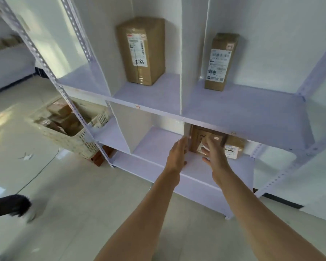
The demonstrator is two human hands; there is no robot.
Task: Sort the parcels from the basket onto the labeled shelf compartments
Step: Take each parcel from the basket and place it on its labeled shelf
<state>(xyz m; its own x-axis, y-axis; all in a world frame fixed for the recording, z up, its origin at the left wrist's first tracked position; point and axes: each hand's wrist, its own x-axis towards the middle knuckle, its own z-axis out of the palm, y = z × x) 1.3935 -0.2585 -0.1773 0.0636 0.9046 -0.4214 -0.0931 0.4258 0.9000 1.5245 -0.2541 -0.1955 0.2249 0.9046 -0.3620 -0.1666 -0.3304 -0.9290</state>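
Both my arms reach into the lower right compartment of the white shelf (215, 127). A brown parcel (199, 137) with a white label stands there, at the compartment's left side. My left hand (178, 154) is at the parcel's left edge by the divider, fingers straight. My right hand (214, 150) is in front of the parcel's right part, fingers spread and fairly straight; whether they touch it is unclear. A smaller labeled parcel (233, 147) sits just right of it. The white basket (64, 136) with several brown parcels stands on the floor to the left.
On the upper shelf stand a large box (141, 51) marked 7786 in the middle compartment and a slimmer labeled box (220, 61) in the right one. A perforated shelf post (51, 72) runs diagonally past the basket. A dark foot or shoe (9, 206) shows at the far left.
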